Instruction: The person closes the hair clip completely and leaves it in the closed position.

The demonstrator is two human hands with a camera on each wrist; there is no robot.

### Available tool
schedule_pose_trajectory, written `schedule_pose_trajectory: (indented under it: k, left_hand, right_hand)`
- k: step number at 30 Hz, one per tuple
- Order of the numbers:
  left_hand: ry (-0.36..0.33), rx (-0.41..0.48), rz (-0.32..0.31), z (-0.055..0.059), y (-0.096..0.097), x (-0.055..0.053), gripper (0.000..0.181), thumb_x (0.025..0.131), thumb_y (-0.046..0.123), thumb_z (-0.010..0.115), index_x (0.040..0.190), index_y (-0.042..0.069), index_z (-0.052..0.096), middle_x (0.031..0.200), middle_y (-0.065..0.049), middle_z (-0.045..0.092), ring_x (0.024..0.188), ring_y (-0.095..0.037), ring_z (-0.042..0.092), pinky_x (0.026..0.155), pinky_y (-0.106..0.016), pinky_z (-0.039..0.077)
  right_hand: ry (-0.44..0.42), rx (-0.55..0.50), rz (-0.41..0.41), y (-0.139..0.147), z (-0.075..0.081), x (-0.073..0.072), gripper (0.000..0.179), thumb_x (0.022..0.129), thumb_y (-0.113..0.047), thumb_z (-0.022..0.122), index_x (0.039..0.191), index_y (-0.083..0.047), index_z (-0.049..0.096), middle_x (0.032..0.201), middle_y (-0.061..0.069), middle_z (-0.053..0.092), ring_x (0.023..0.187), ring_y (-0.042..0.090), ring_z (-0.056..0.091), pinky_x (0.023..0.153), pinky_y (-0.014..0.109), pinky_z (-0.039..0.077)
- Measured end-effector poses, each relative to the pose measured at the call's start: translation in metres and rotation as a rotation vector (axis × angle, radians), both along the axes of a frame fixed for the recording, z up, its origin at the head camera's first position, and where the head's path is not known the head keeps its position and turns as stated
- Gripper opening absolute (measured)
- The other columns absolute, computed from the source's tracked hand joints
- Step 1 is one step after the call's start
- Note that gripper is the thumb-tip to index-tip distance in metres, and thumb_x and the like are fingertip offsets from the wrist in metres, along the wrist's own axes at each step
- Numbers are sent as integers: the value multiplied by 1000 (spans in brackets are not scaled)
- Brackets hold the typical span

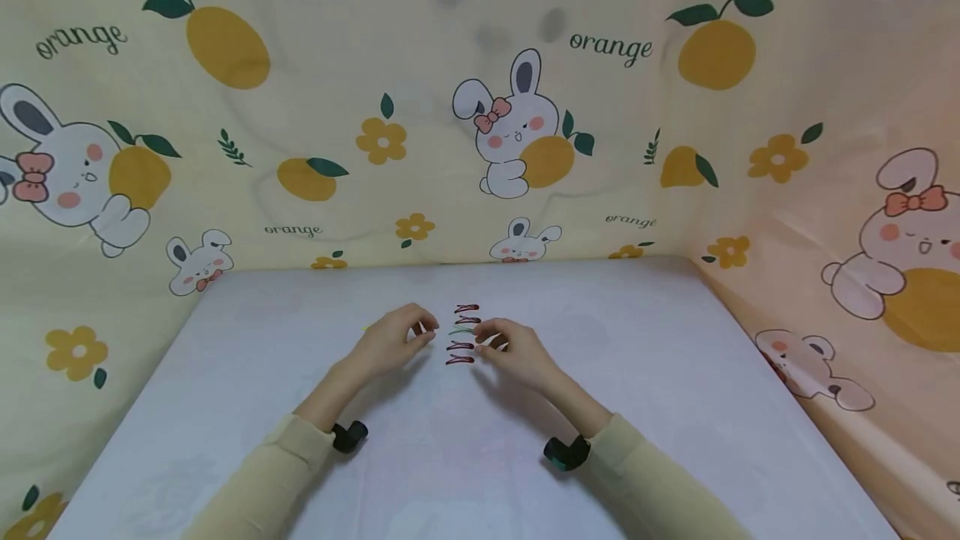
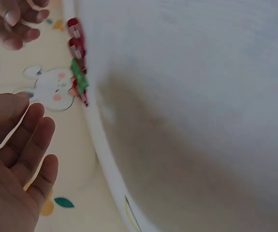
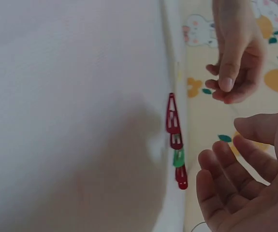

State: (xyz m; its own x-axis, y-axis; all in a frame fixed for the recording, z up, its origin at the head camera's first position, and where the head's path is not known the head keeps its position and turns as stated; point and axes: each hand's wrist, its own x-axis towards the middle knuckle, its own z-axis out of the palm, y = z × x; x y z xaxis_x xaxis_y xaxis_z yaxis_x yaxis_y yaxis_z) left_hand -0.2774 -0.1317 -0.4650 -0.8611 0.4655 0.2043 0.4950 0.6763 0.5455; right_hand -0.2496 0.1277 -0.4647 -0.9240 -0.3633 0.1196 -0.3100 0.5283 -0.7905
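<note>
Several dark red snap hair clips [image 1: 461,359] lie in a column on the white table, with one green hair clip [image 1: 459,331] among them. To their left my left hand [image 1: 392,340] hovers, fingers loosely bent and nothing between them. My right hand [image 1: 517,350] is on the other side, its fingertips right by the clips' ends in the head view. The right wrist view shows that palm [image 3: 255,183] holding nothing. A thin yellow thing [image 2: 131,213] lies at the table's edge in the left wrist view; the left hand mostly hides it in the head view.
The white tabletop [image 1: 450,457] reaches back to a cloth backdrop [image 1: 420,40] printed with rabbits and oranges. More of this cloth [image 1: 795,273] hangs along the right side. Each wrist carries a small black camera, the left one [image 1: 350,437] and the right one [image 1: 566,452].
</note>
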Motion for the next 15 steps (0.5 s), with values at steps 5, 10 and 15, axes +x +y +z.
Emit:
schedule_pose_trajectory:
  k: [5, 10, 15]
  left_hand:
    - [6, -94, -51, -1, 3, 1, 14, 98, 11, 72, 112, 10, 73, 106, 1, 69, 91, -13, 64, 80, -33, 55]
    - [-21, -152, -64, -4, 6, 2, 14, 99, 13, 72, 113, 13, 73, 107, 4, 69, 91, -11, 63, 81, -31, 55]
    - [-53, -166, -61, -4, 10, 4, 14, 99, 14, 72, 113, 15, 73, 107, 5, 69, 91, -9, 61, 81, -30, 54]
  right_hand:
    - [-50, 88, 78, -3, -5, -4, 23, 97, -11, 71, 119, -5, 72, 104, 1, 73, 89, 15, 67, 77, 32, 55]
    - [-48, 175, 103, -6, -12, -10, 21, 94, -6, 74, 115, -6, 72, 96, -2, 70, 84, 11, 64, 76, 31, 54]
    - [-6, 201, 108, -9, -19, -13, 17, 92, -4, 74, 109, -7, 74, 94, -2, 71, 83, 11, 64, 78, 31, 55]
